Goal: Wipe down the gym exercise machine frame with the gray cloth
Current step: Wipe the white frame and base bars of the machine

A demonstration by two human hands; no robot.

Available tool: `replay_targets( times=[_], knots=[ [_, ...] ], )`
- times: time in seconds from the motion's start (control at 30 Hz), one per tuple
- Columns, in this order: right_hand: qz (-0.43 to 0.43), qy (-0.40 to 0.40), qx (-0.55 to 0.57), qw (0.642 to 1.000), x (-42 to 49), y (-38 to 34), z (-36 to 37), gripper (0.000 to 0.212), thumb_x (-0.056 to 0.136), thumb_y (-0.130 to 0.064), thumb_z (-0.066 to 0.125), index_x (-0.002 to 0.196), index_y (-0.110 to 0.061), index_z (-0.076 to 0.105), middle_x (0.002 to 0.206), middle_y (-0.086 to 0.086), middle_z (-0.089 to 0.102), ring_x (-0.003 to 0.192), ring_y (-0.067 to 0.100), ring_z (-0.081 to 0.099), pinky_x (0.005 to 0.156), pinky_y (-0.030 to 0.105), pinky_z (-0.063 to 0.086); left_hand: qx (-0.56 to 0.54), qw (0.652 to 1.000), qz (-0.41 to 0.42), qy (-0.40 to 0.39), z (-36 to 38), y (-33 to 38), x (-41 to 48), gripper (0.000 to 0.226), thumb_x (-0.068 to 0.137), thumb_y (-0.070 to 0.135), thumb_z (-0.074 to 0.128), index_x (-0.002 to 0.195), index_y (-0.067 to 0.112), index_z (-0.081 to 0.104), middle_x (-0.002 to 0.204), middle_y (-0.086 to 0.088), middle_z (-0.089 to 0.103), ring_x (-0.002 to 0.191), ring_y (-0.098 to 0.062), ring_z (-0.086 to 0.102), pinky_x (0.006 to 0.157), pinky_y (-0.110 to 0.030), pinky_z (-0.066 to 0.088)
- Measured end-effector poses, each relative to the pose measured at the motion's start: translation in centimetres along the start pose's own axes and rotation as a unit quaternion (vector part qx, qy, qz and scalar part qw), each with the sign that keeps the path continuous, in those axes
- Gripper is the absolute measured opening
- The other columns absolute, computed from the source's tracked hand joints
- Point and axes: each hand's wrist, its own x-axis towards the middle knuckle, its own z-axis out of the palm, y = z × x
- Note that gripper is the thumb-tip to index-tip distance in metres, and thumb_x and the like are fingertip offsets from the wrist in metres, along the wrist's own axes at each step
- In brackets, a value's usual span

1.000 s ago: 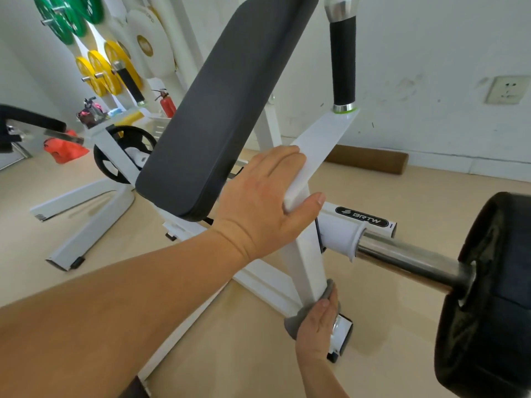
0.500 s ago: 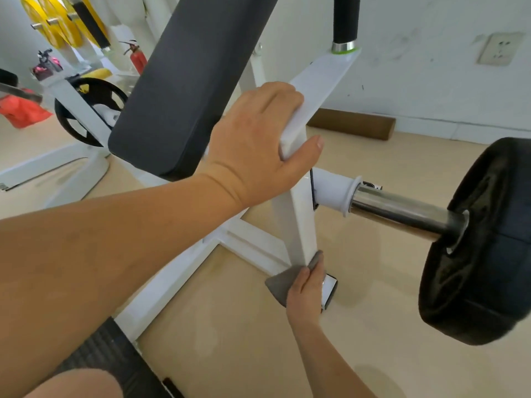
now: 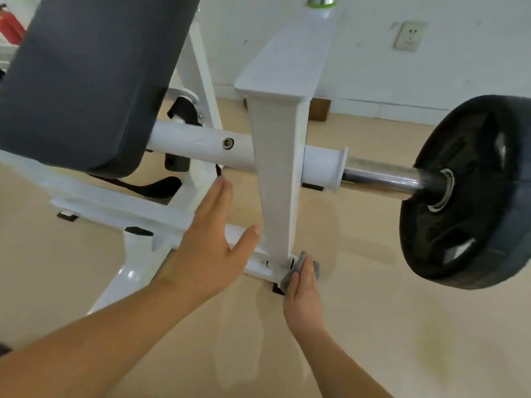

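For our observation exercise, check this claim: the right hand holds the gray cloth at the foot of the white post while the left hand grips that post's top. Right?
Not quite. In the head view the left hand is open, fingers straight, low beside the white post, gripping nothing. The right hand does hold the gray cloth at the post's foot.

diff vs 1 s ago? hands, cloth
The left hand let go of the white angled frame bar it was gripping and dropped down. It now hovers open beside the white upright post, holding nothing. Unchanged: the right hand stays low, holding the gray cloth against the post's foot.
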Motion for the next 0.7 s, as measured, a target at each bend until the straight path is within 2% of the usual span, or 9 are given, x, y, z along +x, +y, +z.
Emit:
replay_targets(
  times=[0.03,0.1,0.17,0.23,0.3,0.37,0.47,0.57,0.7],
  knots=[
    [-0.002,0.004,-0.024,1.0,0.5,0.0,-0.6,0.057,0.112,-0.026,0.025,0.165,-0.017,0.007,0.172,-0.001,0.012,0.158,0.017,0.014,0.126,0.035,0.022,0.021,0.998,0.014,-0.049,1.5,-1.0,0.6,0.075,0.099,0.047,0.056,0.162,0.036,0.018,0.169,0.021,0.008,0.154,0.001,0.013,0.121,-0.028,0.026],
    [-0.01,-0.011,-0.066,0.998,1.5,-0.2,-1.7,0.057,0.112,-0.028,0.023,0.165,-0.017,0.007,0.172,-0.001,0.014,0.157,0.016,0.018,0.125,0.037,0.026,0.041,0.992,0.041,-0.113,3.6,-1.9,1.5,0.055,0.1,0.036,0.056,0.152,0.042,0.038,0.159,0.022,0.033,0.145,-0.006,0.036,0.111,-0.032,0.041],
    [-0.019,-0.024,-0.114,0.993,2.3,0.1,-2.9,0.057,0.112,-0.029,0.022,0.165,-0.017,0.005,0.172,-0.001,0.011,0.157,0.016,0.017,0.125,0.034,0.024,0.034,0.991,0.042,-0.12,5.4,-2.3,2.3,0.041,0.097,0.029,0.058,0.136,0.036,0.05,0.134,0.02,0.054,0.122,-0.01,0.054,0.093,-0.029,0.048],
    [-0.044,-0.051,-0.156,0.985,3.1,1.1,-3.3,0.057,0.112,-0.029,0.02,0.164,-0.015,0.002,0.172,0.0,0.008,0.158,0.013,0.005,0.126,0.026,0.015,0.052,0.992,0.027,-0.11,7.1,-2.8,2.4,0.038,0.096,0.027,0.058,0.134,0.027,0.052,0.127,0.011,0.056,0.115,-0.015,0.056,0.089,-0.031,0.049],
    [-0.069,-0.064,-0.166,0.982,3.7,2.7,-2.6,0.056,0.112,-0.03,0.018,0.164,-0.015,0.003,0.172,0.0,0.009,0.158,0.011,0.001,0.125,0.023,0.012,0.071,0.991,0.027,-0.11,8.8,-3.8,2.3,0.047,0.096,0.026,0.057,0.142,0.023,0.046,0.138,0.007,0.052,0.125,-0.017,0.051,0.097,-0.035,0.049],
    [-0.082,-0.073,-0.157,0.982,4.1,4.3,-1.3,0.057,0.112,-0.03,0.018,0.165,-0.016,0.004,0.172,-0.002,0.01,0.157,0.009,0.001,0.125,0.023,0.014,0.082,0.989,0.015,-0.123,10.3,-5.2,1.9,0.062,0.097,0.026,0.056,0.154,0.021,0.033,0.156,0.004,0.037,0.142,-0.019,0.038,0.109,-0.04,0.045],
    [-0.092,-0.084,-0.163,0.979,4.5,6.7,-0.1,0.057,0.111,-0.031,0.02,0.165,-0.018,0.003,0.171,-0.007,0.009,0.153,-0.001,-0.004,0.123,0.026,0.023,0.182,0.968,0.01,-0.172,11.9,-6.7,0.8,0.077,0.1,0.032,0.052,0.163,0.015,0.01,0.171,-0.004,0.005,0.158,-0.025,0.005,0.127,-0.038,0.019],
    [-0.094,-0.085,-0.159,0.979,4.9,7.4,0.2,0.058,0.111,-0.032,0.022,0.164,-0.013,0.007,0.167,-0.003,0.02,0.157,0.011,0.011,0.12,0.023,0.021,0.3,0.921,0.038,-0.245,11.6,-7.3,-0.3,0.088,0.1,0.039,0.048,0.163,0.014,-0.008,0.17,-0.004,-0.017,0.156,-0.024,-0.02,0.128,-0.038,-0.004],
    [-0.084,-0.12,-0.2,0.969,6.0,8.0,0.5,0.059,0.112,-0.03,0.02,0.163,-0.007,0.004,0.171,0.006,0.012,0.158,0.023,0.006,0.127,0.035,0.007,0.347,0.893,0.046,-0.282,10.8,-7.5,0.7,0.087,0.101,0.036,0.047,0.163,0.016,-0.012,0.17,-0.002,-0.019,0.156,-0.022,-0.021,0.128,-0.038,-0.007]
  ],
)
